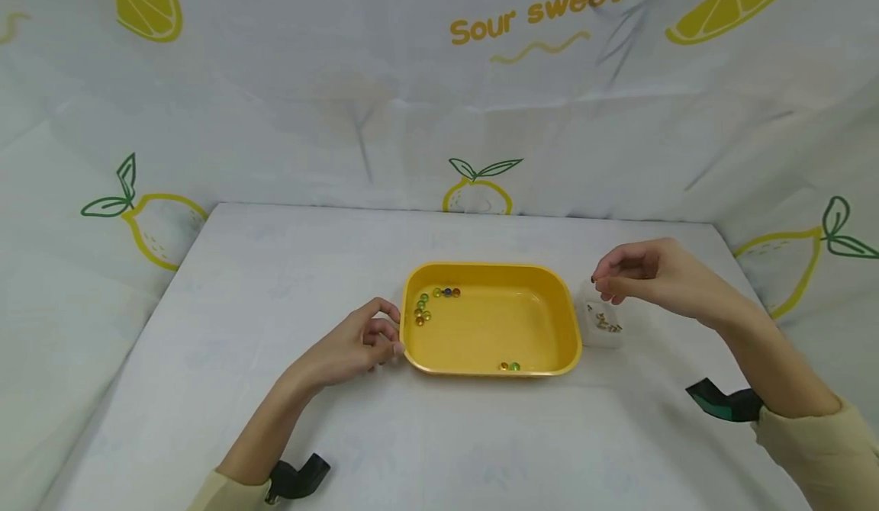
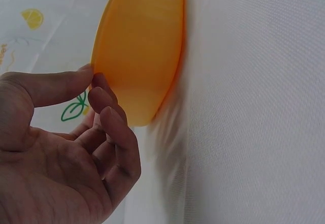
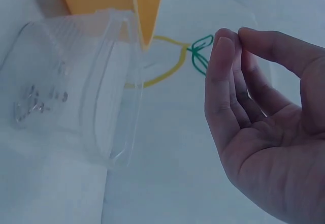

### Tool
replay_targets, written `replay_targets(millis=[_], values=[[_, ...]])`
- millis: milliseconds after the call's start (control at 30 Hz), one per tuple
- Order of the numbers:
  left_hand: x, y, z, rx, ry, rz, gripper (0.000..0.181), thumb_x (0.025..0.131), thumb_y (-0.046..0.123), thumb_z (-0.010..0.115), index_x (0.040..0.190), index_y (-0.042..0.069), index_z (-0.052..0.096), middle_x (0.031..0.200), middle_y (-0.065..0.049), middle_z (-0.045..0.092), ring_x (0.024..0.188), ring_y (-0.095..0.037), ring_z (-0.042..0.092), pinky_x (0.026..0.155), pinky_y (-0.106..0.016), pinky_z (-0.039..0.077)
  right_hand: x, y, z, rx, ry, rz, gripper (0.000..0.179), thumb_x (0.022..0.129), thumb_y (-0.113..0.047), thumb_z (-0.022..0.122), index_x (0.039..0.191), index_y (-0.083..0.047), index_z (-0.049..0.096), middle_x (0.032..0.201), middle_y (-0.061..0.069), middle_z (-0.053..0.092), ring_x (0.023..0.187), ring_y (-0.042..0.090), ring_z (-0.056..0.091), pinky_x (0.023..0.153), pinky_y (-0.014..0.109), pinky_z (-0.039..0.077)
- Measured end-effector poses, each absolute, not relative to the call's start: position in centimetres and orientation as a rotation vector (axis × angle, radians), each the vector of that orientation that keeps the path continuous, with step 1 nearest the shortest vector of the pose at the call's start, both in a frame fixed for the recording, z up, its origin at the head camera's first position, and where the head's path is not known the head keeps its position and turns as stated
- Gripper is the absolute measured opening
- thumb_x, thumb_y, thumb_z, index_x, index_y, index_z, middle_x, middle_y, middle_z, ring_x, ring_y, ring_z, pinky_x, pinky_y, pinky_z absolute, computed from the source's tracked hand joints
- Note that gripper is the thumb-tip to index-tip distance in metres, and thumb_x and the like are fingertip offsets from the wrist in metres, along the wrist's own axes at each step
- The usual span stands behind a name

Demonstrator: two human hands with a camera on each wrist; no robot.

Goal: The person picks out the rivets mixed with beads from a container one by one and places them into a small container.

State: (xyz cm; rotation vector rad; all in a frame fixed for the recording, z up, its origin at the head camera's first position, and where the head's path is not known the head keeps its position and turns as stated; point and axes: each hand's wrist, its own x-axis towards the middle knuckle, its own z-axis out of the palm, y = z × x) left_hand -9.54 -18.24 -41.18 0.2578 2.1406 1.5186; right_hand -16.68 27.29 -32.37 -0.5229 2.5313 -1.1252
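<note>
A yellow tray with rounded corners lies on the table, with several glass marbles along its left side and two more by its front wall. My left hand is at the tray's left rim; in the left wrist view its thumb and fingers pinch that edge. Above a clear plastic box right of the tray, my right hand has thumb and fingertips together, pinching a tiny dark piece. Its kind is too small to tell, and the right wrist view hides it. Several small gold-coloured pieces lie in the box.
A white cloth covers the table. Behind and at both sides hangs a white curtain printed with lemons. The clear box stands close against the tray's right end.
</note>
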Motion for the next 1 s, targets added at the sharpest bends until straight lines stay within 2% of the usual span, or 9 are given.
replay_targets(millis=[200,400,667,1000], values=[[-9.6,-18.3,-41.2,0.266,2.143,1.518,0.039,0.101,0.010,0.069,0.134,0.001,0.048,0.100,-0.012,0.067,0.081,-0.023,0.060,0.061,-0.025,0.049,-16.6,29.7,-33.7,-0.478,2.579,-1.032,0.009,0.104,-0.008,0.069,0.109,-0.005,0.076,0.091,0.002,0.079,0.080,0.020,0.077,0.077,0.029,0.065],[-9.6,-18.3,-41.2,0.281,2.145,1.519,0.038,0.101,0.009,0.067,0.133,0.002,0.048,0.099,-0.011,0.066,0.080,-0.023,0.060,0.061,-0.025,0.048,-16.4,30.7,-34.6,-0.450,2.592,-0.995,0.012,0.103,-0.007,0.069,0.111,-0.001,0.076,0.092,0.007,0.079,0.078,0.021,0.076,0.075,0.031,0.066],[-9.5,-18.2,-41.1,0.281,2.150,1.516,0.039,0.100,0.009,0.068,0.132,0.002,0.048,0.102,-0.020,0.067,0.078,-0.023,0.059,0.061,-0.025,0.048,-16.4,30.9,-35.1,-0.417,2.609,-0.965,0.012,0.102,-0.006,0.069,0.111,0.000,0.076,0.096,0.011,0.079,0.077,0.021,0.075,0.074,0.032,0.066],[-9.5,-18.2,-41.2,0.284,2.152,1.512,0.037,0.099,0.005,0.063,0.133,0.002,0.048,0.103,-0.021,0.066,0.079,-0.023,0.059,0.062,-0.025,0.048,-16.3,31.2,-36.0,-0.422,2.620,-0.945,0.013,0.102,-0.006,0.070,0.112,0.001,0.075,0.096,0.008,0.079,0.074,0.017,0.074,0.072,0.030,0.065]])
